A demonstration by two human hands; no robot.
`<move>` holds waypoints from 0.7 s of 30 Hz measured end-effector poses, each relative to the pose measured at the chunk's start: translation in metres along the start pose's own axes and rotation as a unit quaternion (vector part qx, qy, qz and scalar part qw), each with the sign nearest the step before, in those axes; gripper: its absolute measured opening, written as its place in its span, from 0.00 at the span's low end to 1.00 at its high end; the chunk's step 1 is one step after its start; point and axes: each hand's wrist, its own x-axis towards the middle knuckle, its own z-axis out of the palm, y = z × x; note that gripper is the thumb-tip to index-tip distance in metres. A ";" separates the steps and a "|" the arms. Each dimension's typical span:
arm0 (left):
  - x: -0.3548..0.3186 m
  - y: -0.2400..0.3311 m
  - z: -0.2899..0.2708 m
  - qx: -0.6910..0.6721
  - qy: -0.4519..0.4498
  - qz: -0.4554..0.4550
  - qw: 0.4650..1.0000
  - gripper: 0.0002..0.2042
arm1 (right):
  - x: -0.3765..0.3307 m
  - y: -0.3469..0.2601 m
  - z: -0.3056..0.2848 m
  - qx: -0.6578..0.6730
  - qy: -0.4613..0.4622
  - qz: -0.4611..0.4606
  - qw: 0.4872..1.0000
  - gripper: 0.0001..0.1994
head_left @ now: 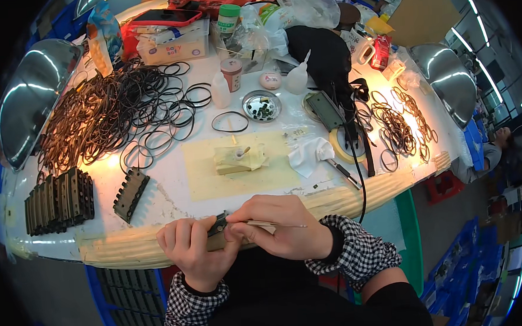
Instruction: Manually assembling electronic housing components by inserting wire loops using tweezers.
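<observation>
Hands low in the picture, at the near edge of the counter (174, 194). The left hand (196, 250) is curled tight round a small dark part (218, 223), only the top end of which pokes out above the fingers. The right hand (282, 224) is pinched shut on a thin stick (276, 224), its shaft running out toward 3 o'clock and its working end meeting the dark part where the two hands touch. Both wrists wear checked cuffs.

Out from the hands at 12 o'clock lies a pale yellow mat (237, 167) with a small cream block (239, 159) on it, a short peg standing up from its top. At 2 o'clock from the hands, a crumpled white cloth (309, 154) with a slim dark tool (345, 174) beside it, and a roll of tape (340, 147) just beyond. At 10 o'clock, a dark toothed strip (131, 194) lies alone, and further toward 9 o'clock a row of the same strips (59, 200) stands packed together.

Farther back, a big tangle of black rubber rings (113, 111) covers the left of the counter. A round metal dish (262, 105) sits near the middle, a white squeeze bottle (220, 90) just left of it, and another heap of rings (398, 126) lies far right.
</observation>
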 end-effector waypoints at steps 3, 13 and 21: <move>0.001 0.002 -0.001 -0.001 0.004 0.002 1.000 0.13 | 0.004 -0.003 -0.001 0.013 0.002 0.024 1.000 0.07; -0.001 0.002 -0.002 -0.006 0.013 0.023 1.000 0.13 | 0.015 -0.007 -0.012 -0.092 -0.109 -0.090 0.986 0.08; 0.001 -0.005 -0.005 -0.017 0.030 0.006 0.999 0.18 | 0.015 -0.014 -0.004 -0.134 -0.067 -0.123 0.981 0.06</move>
